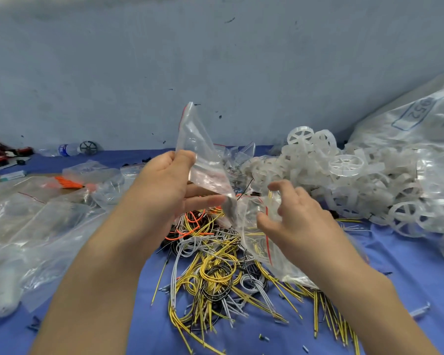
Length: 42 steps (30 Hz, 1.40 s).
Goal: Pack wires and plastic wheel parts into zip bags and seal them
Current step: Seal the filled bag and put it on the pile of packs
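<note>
Nearest lies the pile of wires (pixel 215 272) on the blue table (pixel 149 316). Above it, the right hand (pixel 295 216) hovers with relaxed, empty fingers just beside a zip bag (pixel 205 160), which the left hand (pixel 164 185) pinches upright. Behind, white plastic wheel parts (pixel 344 180) are heaped.

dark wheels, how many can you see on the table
1. A single dark wheel lies at the far left edge of the blue table, beside a plastic water bottle. More may be hidden under the white wheel pile or bags.
</note>
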Available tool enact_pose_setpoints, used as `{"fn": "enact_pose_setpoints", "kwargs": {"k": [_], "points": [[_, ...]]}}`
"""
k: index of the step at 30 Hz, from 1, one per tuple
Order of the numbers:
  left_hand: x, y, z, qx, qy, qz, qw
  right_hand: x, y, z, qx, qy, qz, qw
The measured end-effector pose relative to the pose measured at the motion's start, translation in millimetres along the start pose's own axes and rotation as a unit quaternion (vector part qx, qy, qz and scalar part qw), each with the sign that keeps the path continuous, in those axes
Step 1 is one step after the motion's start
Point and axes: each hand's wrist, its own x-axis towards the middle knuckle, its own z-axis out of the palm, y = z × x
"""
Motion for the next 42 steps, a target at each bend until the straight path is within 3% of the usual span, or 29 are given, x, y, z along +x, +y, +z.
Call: {"fn": "enact_pose_setpoints", "kwargs": {"k": [6, 14, 21, 26, 33, 37, 42], "points": [[-7.7, -8.2, 29.0, -0.042, -0.073, -0.064, 0.994, 9.5, 18.4, 0.9, 0.156, -0.011, 0.050, 0.986], [-16.0, -17.6, 48.2, -0.127, -0.183, -0.141, 0.965, 20.3, 38.9, -5.7, 0.310, 0.079, 0.116, 0.940], [-17.8, -12.9, 37.9, -0.024, -0.260, -0.141, 0.955, 21.7, 39.0, -8.2, 0.271, 0.117, 0.130, 0.947], [-17.5, -6.7, 25.0, -0.001, -0.259, -0.118, 0.959, 21.1, 36.7, -8.5, 0.228, 0.136, 0.134, 0.955], [-16.2, -20.0, 31.0, 0.046, -0.257, -0.151, 0.954, 20.5, 30.6, -5.2, 0.162, 0.162, 0.126, 0.965], [-11.9, -30.8, 41.2, 0.012, -0.222, -0.140, 0.965, 20.7, 29.5, -5.5, 0.173, 0.143, 0.102, 0.969], [-14.7, -46.2, 64.8, -0.107, -0.198, -0.145, 0.963, 21.3, 31.2, -10.6, 0.199, 0.120, 0.078, 0.970]]}}
